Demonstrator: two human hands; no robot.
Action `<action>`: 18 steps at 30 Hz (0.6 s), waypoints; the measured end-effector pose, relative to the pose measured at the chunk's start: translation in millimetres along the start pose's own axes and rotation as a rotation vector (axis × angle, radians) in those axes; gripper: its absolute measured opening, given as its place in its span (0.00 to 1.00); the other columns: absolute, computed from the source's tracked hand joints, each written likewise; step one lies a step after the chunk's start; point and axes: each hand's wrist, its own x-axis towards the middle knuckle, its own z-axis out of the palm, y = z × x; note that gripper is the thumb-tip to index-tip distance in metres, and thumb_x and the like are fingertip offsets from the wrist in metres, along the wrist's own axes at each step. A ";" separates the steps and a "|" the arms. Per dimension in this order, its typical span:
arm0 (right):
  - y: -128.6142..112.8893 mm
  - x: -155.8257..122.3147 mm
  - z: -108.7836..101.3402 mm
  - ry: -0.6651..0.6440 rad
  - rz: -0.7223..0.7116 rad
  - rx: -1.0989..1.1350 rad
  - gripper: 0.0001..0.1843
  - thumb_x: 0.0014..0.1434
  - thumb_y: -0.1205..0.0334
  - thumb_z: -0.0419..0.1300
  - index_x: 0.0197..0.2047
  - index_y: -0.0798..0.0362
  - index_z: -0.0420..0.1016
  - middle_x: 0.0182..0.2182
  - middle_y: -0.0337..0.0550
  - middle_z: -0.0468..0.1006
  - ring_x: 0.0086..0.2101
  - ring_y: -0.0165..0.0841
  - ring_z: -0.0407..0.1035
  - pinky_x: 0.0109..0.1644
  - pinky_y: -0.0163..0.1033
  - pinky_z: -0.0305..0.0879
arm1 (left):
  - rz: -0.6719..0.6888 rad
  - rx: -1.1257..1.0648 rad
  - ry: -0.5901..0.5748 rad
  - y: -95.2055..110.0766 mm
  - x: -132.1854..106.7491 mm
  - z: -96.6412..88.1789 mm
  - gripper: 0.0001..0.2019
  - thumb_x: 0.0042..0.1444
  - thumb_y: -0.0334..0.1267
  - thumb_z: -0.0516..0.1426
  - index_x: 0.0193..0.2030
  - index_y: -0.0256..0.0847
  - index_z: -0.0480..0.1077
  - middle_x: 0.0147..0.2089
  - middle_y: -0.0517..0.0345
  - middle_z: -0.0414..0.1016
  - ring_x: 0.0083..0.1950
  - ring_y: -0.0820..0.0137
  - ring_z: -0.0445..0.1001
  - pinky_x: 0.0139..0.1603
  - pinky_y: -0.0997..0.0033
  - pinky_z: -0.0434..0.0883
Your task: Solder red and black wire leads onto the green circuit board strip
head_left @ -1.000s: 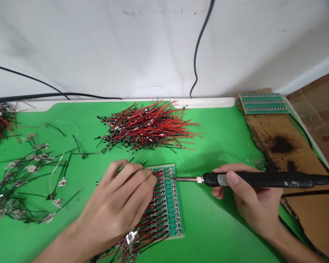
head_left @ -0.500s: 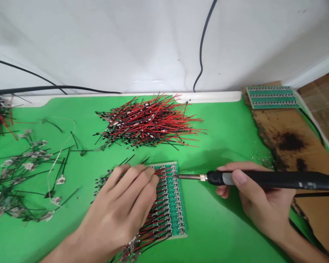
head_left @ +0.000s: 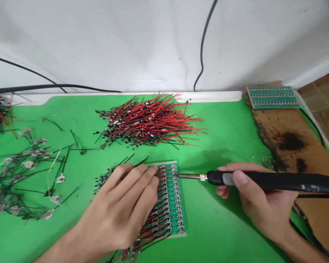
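Under my left hand (head_left: 128,204) lies a green circuit board (head_left: 174,215) with rows of solder pads and many red and black wires running left from it. The left fingers are bent and closed over the wires near the board's upper part; a red wire reaches from beneath the fingertips toward the right-hand pads. My right hand (head_left: 257,197) is wrapped around a black soldering iron (head_left: 274,180), held level. The iron's metal tip touches, or nearly touches, the pads near the board's upper right edge.
A heap of red and black wires (head_left: 153,122) lies behind the board. Black wires with metal tabs (head_left: 29,166) spread over the green mat at left. Scorched cardboard (head_left: 304,146) at right carries another circuit board (head_left: 274,96). Black cables (head_left: 201,54) run along the white wall.
Almost nothing differs. My left hand and fingertips have shifted very slightly over the board, while the iron's tip stays at the same pads.
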 end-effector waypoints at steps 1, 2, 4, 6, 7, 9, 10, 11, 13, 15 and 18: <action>-0.4 -0.1 -0.3 -0.006 -0.005 -0.011 0.10 0.69 0.48 0.75 0.43 0.44 0.92 0.26 0.37 0.86 0.24 0.30 0.78 0.29 0.33 0.80 | -0.003 -0.002 0.009 0.2 -0.4 1.1 0.06 0.73 0.26 0.59 0.51 0.26 0.77 0.53 0.39 0.86 0.56 0.54 0.80 0.58 0.50 0.73; -0.9 -0.2 -0.7 -0.010 -0.009 -0.023 0.10 0.69 0.47 0.75 0.43 0.44 0.92 0.26 0.37 0.86 0.24 0.30 0.78 0.29 0.33 0.80 | -0.002 -0.010 0.012 0.4 -0.7 2.2 0.06 0.73 0.25 0.59 0.51 0.26 0.77 0.53 0.40 0.86 0.56 0.55 0.80 0.58 0.50 0.73; -1.4 -0.3 -1.2 -0.011 -0.012 -0.047 0.11 0.69 0.46 0.74 0.42 0.43 0.92 0.26 0.37 0.86 0.24 0.30 0.78 0.29 0.32 0.80 | -0.001 -0.028 0.018 1.1 -1.1 4.0 0.06 0.72 0.24 0.60 0.52 0.26 0.77 0.53 0.40 0.86 0.55 0.55 0.80 0.58 0.51 0.74; -1.5 -0.4 -1.6 -0.007 -0.014 -0.063 0.12 0.68 0.45 0.74 0.42 0.43 0.92 0.25 0.37 0.86 0.24 0.30 0.78 0.29 0.32 0.80 | 0.000 -0.046 0.032 1.7 -1.0 5.5 0.06 0.71 0.24 0.61 0.52 0.25 0.77 0.53 0.40 0.86 0.56 0.55 0.79 0.58 0.51 0.74; -1.3 -0.6 -1.9 -0.008 -0.016 -0.070 0.12 0.68 0.44 0.74 0.42 0.42 0.92 0.25 0.36 0.86 0.23 0.30 0.78 0.29 0.32 0.80 | -0.001 -0.049 0.038 1.8 -0.9 6.1 0.06 0.71 0.24 0.61 0.52 0.25 0.77 0.53 0.40 0.86 0.56 0.55 0.79 0.58 0.51 0.74; -0.8 -1.3 -2.6 -0.008 -0.021 -0.088 0.12 0.68 0.43 0.74 0.42 0.42 0.92 0.25 0.36 0.86 0.23 0.30 0.78 0.29 0.33 0.80 | -0.003 -0.050 0.044 1.6 -0.4 7.2 0.06 0.70 0.23 0.61 0.52 0.25 0.77 0.53 0.40 0.86 0.56 0.55 0.79 0.58 0.52 0.75; -0.5 -1.8 -2.9 -0.005 -0.024 -0.098 0.13 0.68 0.43 0.74 0.42 0.42 0.92 0.25 0.36 0.86 0.23 0.30 0.78 0.28 0.33 0.80 | -0.003 -0.052 0.044 1.3 0.0 7.6 0.06 0.70 0.23 0.61 0.52 0.25 0.77 0.52 0.40 0.86 0.55 0.55 0.79 0.57 0.52 0.75; -0.3 -2.4 -3.1 0.001 -0.027 -0.110 0.13 0.68 0.43 0.74 0.42 0.41 0.92 0.24 0.36 0.86 0.23 0.30 0.78 0.28 0.32 0.80 | -0.003 -0.053 0.044 0.9 0.3 8.0 0.06 0.70 0.23 0.61 0.52 0.25 0.77 0.52 0.41 0.86 0.55 0.55 0.79 0.57 0.52 0.75; 0.0 -3.7 -3.6 0.018 -0.034 -0.139 0.13 0.68 0.42 0.74 0.42 0.41 0.92 0.24 0.36 0.85 0.23 0.30 0.79 0.28 0.31 0.79 | -0.001 -0.055 0.051 0.3 1.0 8.7 0.06 0.70 0.23 0.61 0.51 0.25 0.77 0.52 0.41 0.86 0.54 0.55 0.79 0.57 0.52 0.75; 0.2 -5.0 -3.9 0.027 -0.049 -0.171 0.14 0.68 0.41 0.74 0.41 0.41 0.92 0.24 0.36 0.85 0.22 0.29 0.78 0.27 0.30 0.79 | 0.000 -0.052 0.061 0.2 1.4 9.3 0.06 0.70 0.23 0.61 0.51 0.25 0.77 0.52 0.41 0.86 0.54 0.55 0.79 0.57 0.52 0.76; 1.0 -6.6 -4.6 0.038 -0.081 -0.208 0.15 0.68 0.41 0.73 0.41 0.42 0.92 0.23 0.37 0.85 0.21 0.30 0.78 0.26 0.31 0.79 | 0.000 -0.058 0.078 0.6 1.3 9.9 0.06 0.69 0.23 0.62 0.51 0.24 0.77 0.51 0.41 0.86 0.53 0.56 0.80 0.55 0.53 0.76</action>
